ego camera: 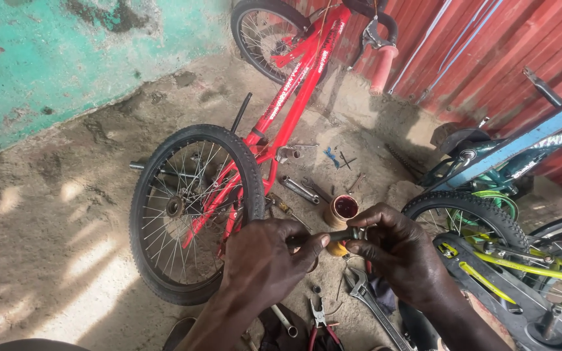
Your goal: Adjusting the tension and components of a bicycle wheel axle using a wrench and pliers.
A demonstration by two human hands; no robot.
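Note:
My left hand (pixel 269 260) and my right hand (pixel 397 250) meet in the middle of the view, both gripping a short dark metal axle (pixel 333 236) held level between them. The right fingertips pinch its right end. Just below the axle an orange tool handle (pixel 337 249) shows. A small open tin of dark red grease (pixel 343 208) stands on the ground right behind the hands. A red bicycle (pixel 294 84) lies upside down beyond, its rear wheel (pixel 193 211) close to my left hand.
Wrenches (pixel 299 189) lie on the sandy ground near the tin. An adjustable wrench (pixel 375 309) and red-handled pliers (pixel 320 325) lie below my hands. A blue and a yellow bicycle (pixel 521 260) crowd the right. A green wall is far left, red metal sheeting far right.

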